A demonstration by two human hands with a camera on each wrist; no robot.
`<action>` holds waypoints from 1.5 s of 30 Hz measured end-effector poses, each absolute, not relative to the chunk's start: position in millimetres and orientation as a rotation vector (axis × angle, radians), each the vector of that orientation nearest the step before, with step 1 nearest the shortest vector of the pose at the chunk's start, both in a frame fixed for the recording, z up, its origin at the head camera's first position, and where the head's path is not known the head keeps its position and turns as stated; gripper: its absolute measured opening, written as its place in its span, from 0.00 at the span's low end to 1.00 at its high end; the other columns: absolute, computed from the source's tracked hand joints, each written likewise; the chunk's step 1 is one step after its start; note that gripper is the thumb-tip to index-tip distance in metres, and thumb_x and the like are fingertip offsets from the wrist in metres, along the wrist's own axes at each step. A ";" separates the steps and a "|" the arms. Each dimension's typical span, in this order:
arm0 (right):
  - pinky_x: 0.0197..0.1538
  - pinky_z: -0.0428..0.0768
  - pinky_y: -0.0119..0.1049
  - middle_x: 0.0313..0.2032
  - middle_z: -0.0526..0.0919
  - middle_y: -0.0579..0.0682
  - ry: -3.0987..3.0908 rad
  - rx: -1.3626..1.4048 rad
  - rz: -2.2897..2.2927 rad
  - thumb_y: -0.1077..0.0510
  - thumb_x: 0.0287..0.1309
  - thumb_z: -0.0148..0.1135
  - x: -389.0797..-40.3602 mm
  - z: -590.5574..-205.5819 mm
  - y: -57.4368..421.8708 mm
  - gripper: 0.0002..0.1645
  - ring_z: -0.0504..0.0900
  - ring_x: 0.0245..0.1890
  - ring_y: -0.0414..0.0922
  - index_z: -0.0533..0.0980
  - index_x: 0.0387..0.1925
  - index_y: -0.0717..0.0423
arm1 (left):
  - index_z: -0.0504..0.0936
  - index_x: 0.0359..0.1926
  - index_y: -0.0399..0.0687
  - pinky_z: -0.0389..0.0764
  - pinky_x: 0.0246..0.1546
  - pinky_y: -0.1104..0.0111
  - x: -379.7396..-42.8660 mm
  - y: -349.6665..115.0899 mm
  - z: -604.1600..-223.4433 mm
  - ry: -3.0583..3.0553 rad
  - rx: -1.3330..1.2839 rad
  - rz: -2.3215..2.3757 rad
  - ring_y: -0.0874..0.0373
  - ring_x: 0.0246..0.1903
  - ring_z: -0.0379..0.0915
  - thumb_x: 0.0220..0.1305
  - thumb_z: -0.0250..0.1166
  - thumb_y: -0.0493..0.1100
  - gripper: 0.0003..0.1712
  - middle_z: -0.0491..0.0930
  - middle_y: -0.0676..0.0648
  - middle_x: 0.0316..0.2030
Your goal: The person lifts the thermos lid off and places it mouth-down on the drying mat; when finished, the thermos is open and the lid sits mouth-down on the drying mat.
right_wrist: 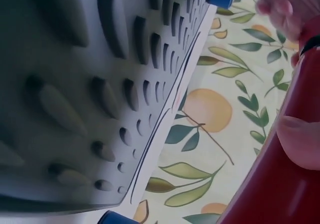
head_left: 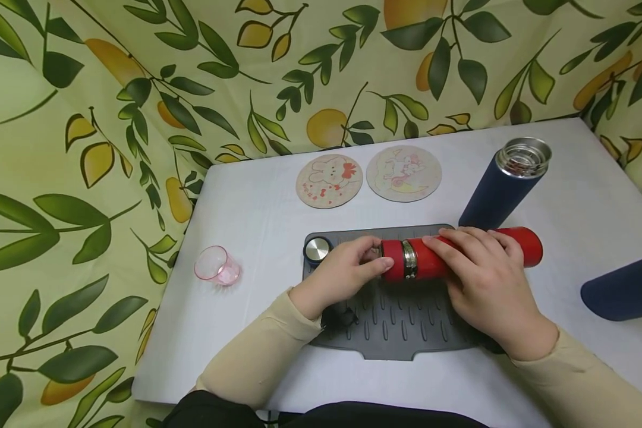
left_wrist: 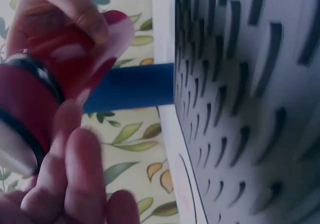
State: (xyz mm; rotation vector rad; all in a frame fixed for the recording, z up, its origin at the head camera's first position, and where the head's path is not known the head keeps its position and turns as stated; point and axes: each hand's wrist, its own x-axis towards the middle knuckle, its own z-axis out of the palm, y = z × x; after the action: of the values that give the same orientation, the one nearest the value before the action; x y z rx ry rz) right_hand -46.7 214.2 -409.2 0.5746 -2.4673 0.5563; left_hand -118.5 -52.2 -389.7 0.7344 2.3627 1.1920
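- Two hands grasped one red flask (head_left: 430, 261), which lay level, held above the gray ridged mat (head_left: 396, 327).
- Left hand (head_left: 345, 273): reached in from the left, forearm angled forward; thumb laid along the flask's end section, index finger bent over it, pinching that end.
- Right hand (head_left: 487, 273): palm down, fingers draped over the flask's body and thumb on its near side, gripping firmly; the rounded base projected beyond this hand.
- Red flask: a patterned metallic band (head_left: 409, 259) ringed it just beside the left thumb; contents hidden from view.
- Open navy bottle (head_left: 505, 178): upright beyond the right hand, steel mouth uncovered; contents could not be determined.
- Second navy vessel (head_left: 628, 288): at the right, cut off by the head view's edge; interior not visible.
- Clear pink-rimmed glass (head_left: 217, 266): far left, well apart from the mat, pink showing at its base.
- Silver-topped dark lid (head_left: 317, 249): at the mat's far left corner, near the left hand.
- Two round illustrated coasters (head_left: 403, 173): side by side toward the table's (head_left: 257, 208) back edge.
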 end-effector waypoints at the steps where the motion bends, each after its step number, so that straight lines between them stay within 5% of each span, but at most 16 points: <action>1: 0.61 0.70 0.74 0.58 0.87 0.65 -2.472 0.575 0.551 0.68 0.39 0.83 -46.6 -409.5 214.5 0.45 0.82 0.59 0.69 0.85 0.66 0.54 | 0.78 0.70 0.48 0.83 0.48 0.66 -118.3 -52.5 -389.8 2.365 0.732 1.176 0.60 0.45 0.82 0.80 0.66 0.55 0.26 0.90 0.49 0.50; 7: 0.59 0.72 0.73 0.59 0.86 0.64 -2.499 0.564 0.533 0.67 0.39 0.84 -46.3 -412.0 215.6 0.45 0.82 0.58 0.69 0.84 0.66 0.54 | 0.67 0.81 0.51 0.83 0.67 0.61 -116.9 -56.3 -392.9 2.530 1.153 1.019 0.55 0.67 0.78 0.63 0.83 0.56 0.52 0.76 0.48 0.74; 13: 0.60 0.72 0.72 0.60 0.86 0.64 -2.506 0.547 0.543 0.69 0.40 0.83 -45.9 -411.9 216.6 0.46 0.82 0.59 0.68 0.83 0.67 0.53 | 0.74 0.71 0.46 0.84 0.66 0.63 -116.5 -58.3 -395.2 2.664 1.379 0.997 0.54 0.63 0.82 0.62 0.84 0.47 0.41 0.82 0.46 0.67; 21: 0.60 0.73 0.74 0.62 0.85 0.63 -2.525 0.518 0.578 0.71 0.36 0.85 -43.7 -409.0 214.6 0.51 0.82 0.61 0.67 0.82 0.68 0.53 | 0.79 0.68 0.47 0.85 0.44 0.64 -114.0 -62.8 -393.9 2.490 0.953 1.253 0.60 0.44 0.79 0.72 0.68 0.53 0.29 0.87 0.50 0.49; 28: 0.59 0.70 0.74 0.62 0.84 0.64 -2.511 0.431 0.625 0.74 0.33 0.82 -42.4 -406.2 225.3 0.52 0.81 0.61 0.68 0.82 0.69 0.54 | 0.80 0.68 0.45 0.86 0.49 0.53 -117.6 -67.4 -394.5 2.537 0.800 1.257 0.57 0.42 0.80 0.74 0.68 0.52 0.28 0.87 0.48 0.46; 35: 0.57 0.70 0.70 0.62 0.85 0.66 -2.409 0.345 0.723 0.72 0.40 0.75 -40.7 -408.1 240.8 0.47 0.81 0.59 0.70 0.82 0.68 0.57 | 0.79 0.71 0.51 0.83 0.48 0.64 -122.2 -68.0 -396.0 2.633 0.823 1.106 0.59 0.46 0.81 0.71 0.74 0.55 0.32 0.85 0.52 0.47; 40: 0.71 0.71 0.44 0.61 0.84 0.71 -2.298 0.262 0.863 0.56 0.52 0.75 -41.7 -410.4 251.4 0.40 0.80 0.59 0.68 0.80 0.69 0.62 | 0.77 0.74 0.51 0.85 0.52 0.61 -125.8 -67.4 -397.6 2.630 0.820 1.077 0.57 0.49 0.81 0.71 0.75 0.55 0.36 0.85 0.50 0.55; 43: 0.72 0.64 0.23 0.61 0.82 0.74 -2.205 0.207 0.914 0.34 0.66 0.70 -43.5 -413.1 258.1 0.47 0.80 0.64 0.48 0.77 0.69 0.67 | 0.75 0.77 0.49 0.86 0.57 0.57 -128.2 -66.0 -398.1 2.652 0.828 1.036 0.54 0.53 0.82 0.70 0.76 0.55 0.39 0.84 0.47 0.61; 45: 0.71 0.64 0.20 0.63 0.82 0.72 -2.139 0.136 0.959 0.27 0.68 0.67 -44.3 -414.0 261.8 0.53 0.75 0.66 0.35 0.75 0.70 0.69 | 0.75 0.78 0.49 0.85 0.61 0.55 -129.8 -64.8 -398.8 2.675 0.840 0.993 0.53 0.57 0.81 0.69 0.77 0.55 0.41 0.83 0.46 0.64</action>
State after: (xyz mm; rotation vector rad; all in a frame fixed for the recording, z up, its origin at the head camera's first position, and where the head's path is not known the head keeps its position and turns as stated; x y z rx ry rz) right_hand -44.3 261.8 -414.0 0.1358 -2.1392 0.9587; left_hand -129.8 -64.8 -398.8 0.8399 2.6748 0.9926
